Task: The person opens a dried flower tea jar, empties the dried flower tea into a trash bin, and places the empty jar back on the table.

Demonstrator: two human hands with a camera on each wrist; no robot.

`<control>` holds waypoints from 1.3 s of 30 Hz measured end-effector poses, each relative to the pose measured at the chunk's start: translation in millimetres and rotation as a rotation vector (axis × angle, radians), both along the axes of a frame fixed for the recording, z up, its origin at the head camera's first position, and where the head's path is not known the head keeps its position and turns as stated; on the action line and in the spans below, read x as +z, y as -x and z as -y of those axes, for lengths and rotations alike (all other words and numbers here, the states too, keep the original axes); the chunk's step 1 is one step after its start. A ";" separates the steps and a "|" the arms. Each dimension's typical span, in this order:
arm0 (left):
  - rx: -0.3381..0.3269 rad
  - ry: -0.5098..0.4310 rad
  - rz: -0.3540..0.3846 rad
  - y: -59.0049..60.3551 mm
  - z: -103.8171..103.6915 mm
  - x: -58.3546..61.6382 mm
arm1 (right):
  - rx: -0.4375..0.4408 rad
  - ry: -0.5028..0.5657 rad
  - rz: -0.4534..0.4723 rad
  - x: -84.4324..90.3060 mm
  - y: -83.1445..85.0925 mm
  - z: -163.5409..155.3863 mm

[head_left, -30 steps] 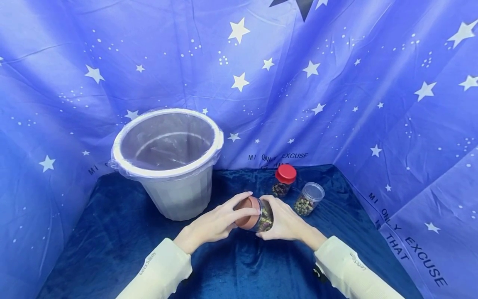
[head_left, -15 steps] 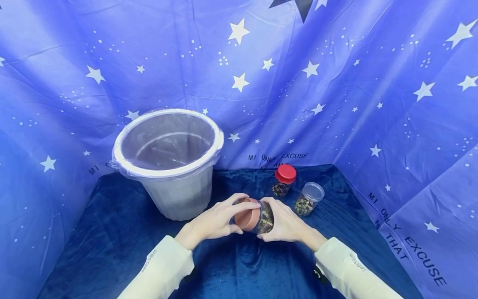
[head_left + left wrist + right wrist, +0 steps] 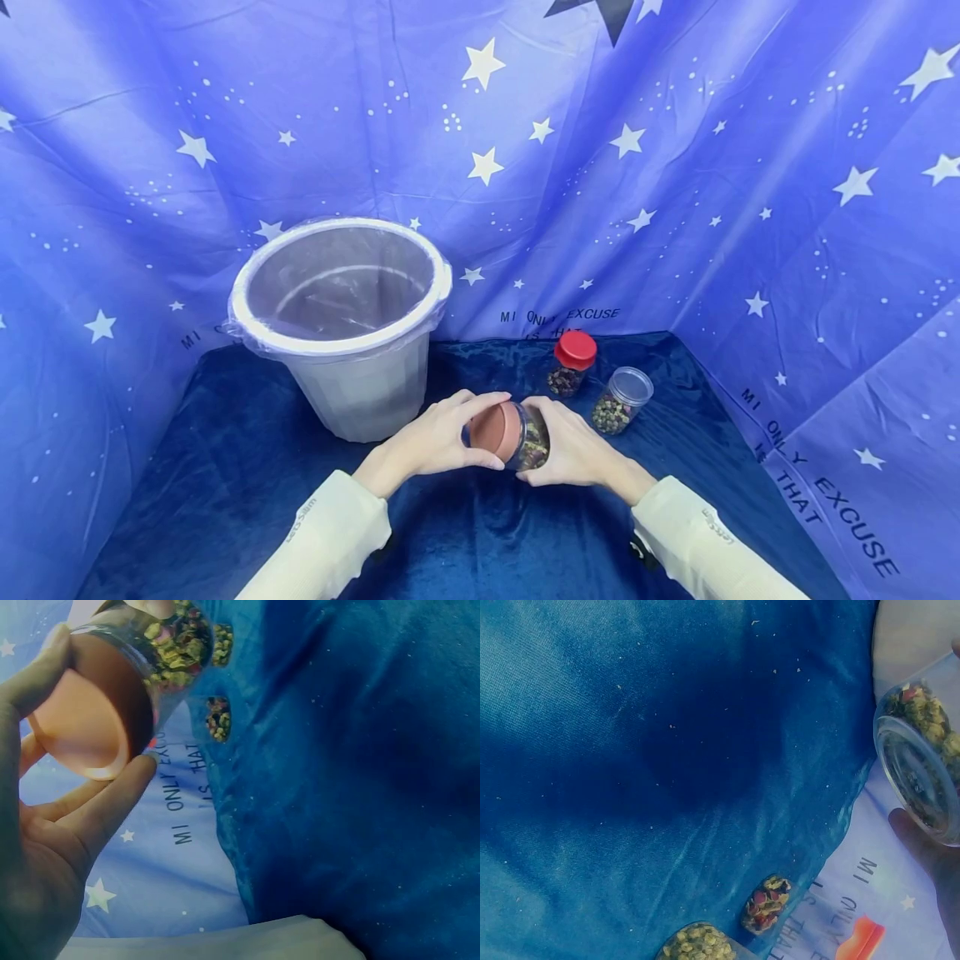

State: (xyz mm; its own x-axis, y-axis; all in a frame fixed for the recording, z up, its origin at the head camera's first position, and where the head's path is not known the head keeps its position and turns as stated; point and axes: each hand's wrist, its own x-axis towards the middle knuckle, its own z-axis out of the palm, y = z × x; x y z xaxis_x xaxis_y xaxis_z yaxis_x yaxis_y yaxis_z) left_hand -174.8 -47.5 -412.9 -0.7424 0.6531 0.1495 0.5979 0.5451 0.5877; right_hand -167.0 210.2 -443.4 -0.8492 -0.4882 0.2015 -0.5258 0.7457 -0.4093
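A clear jar point(image 3: 534, 443) of dried flowers or tea is held on its side above the cloth, its orange-brown lid point(image 3: 495, 435) facing left. My left hand point(image 3: 431, 437) grips that lid, thumb on one edge and fingertips on the opposite one, as the left wrist view shows across the lid's face point(image 3: 82, 724). Around the jar's body curl the fingers and thumb of my right hand point(image 3: 573, 443). In the right wrist view the jar's clear base point(image 3: 915, 772) shows, with yellow and red pieces inside; most of the right hand is out of that frame.
Behind the right hand stand a red-lidded jar point(image 3: 573, 354) and a clear-lidded jar point(image 3: 628, 387), both with dried contents. A large white bin point(image 3: 367, 392) with a plastic liner is at the left back. Dark blue cloth point(image 3: 480, 542) covers the table; a starry curtain point(image 3: 360, 108) hangs behind.
The left fingers have shifted round the lid: the finger that lay across it is now at its upper edge, and the thumb sits at the lower edge. The right hand keeps the jar nearly still.
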 end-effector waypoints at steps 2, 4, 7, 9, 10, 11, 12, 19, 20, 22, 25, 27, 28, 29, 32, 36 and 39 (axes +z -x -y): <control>0.005 -0.015 0.009 0.2 0.5 -2.2 | 0.001 0.001 -0.001 0.5 0.1 0.6; 0.019 -0.033 0.020 0.5 0.5 -4.7 | 0.003 0.000 -0.004 1.0 0.1 1.0; 0.053 -0.060 0.028 0.3 -1.6 -8.3 | 0.003 -0.003 -0.012 1.6 0.1 1.2; 0.088 -0.072 0.031 0.0 -4.5 -10.1 | 0.003 -0.004 -0.017 1.9 0.3 1.2; 0.106 -0.080 0.035 -0.2 -6.2 -10.7 | 0.004 -0.003 -0.020 1.8 0.9 1.1; 0.122 -0.091 0.038 -0.6 -8.0 -11.1 | 0.003 -0.001 -0.023 1.9 1.2 1.1; 0.140 -0.102 0.042 -0.9 -9.8 -11.6 | 0.004 0.001 -0.025 2.0 1.6 1.1; 0.201 -0.171 0.063 -3.1 -18.0 -12.7 | 0.012 0.006 -0.029 2.8 2.8 0.4; 0.206 -0.173 0.065 -3.4 -18.4 -12.7 | 0.011 0.005 -0.028 2.8 2.8 0.3; 0.216 -0.175 0.073 -3.9 -19.3 -12.9 | 0.007 0.006 -0.025 2.6 2.7 0.0; 0.244 -0.172 0.100 -4.2 -20.7 -13.8 | 0.004 -0.001 -0.028 1.8 2.9 -0.1; 0.262 -0.169 0.115 -4.2 -21.7 -14.4 | 0.002 -0.006 -0.028 1.4 3.0 -0.1; 0.270 -0.168 0.122 -4.3 -22.2 -14.5 | 0.002 -0.009 -0.030 1.2 3.1 -0.1; 0.278 -0.166 0.126 -4.4 -22.6 -14.6 | 0.002 -0.011 -0.029 1.1 3.1 -0.1; 0.296 -0.176 0.140 -4.3 -23.3 -13.7 | -0.004 -0.006 -0.026 0.7 3.2 -0.2; 0.310 -0.194 0.178 -3.7 -23.4 -10.1 | -0.019 0.014 -0.028 -0.1 2.7 -0.9; 0.313 -0.194 0.196 -2.0 -22.9 -7.5 | -0.028 0.035 -0.037 -0.6 1.7 -1.6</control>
State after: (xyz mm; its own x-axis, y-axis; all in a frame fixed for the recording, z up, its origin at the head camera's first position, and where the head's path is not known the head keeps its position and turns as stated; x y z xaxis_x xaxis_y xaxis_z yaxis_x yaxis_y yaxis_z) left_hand -172.8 -24.6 -420.4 -0.9274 0.3646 0.0837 0.2873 0.5510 0.7835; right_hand -168.7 211.9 -444.1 -0.8543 -0.4562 0.2493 -0.5198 0.7460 -0.4162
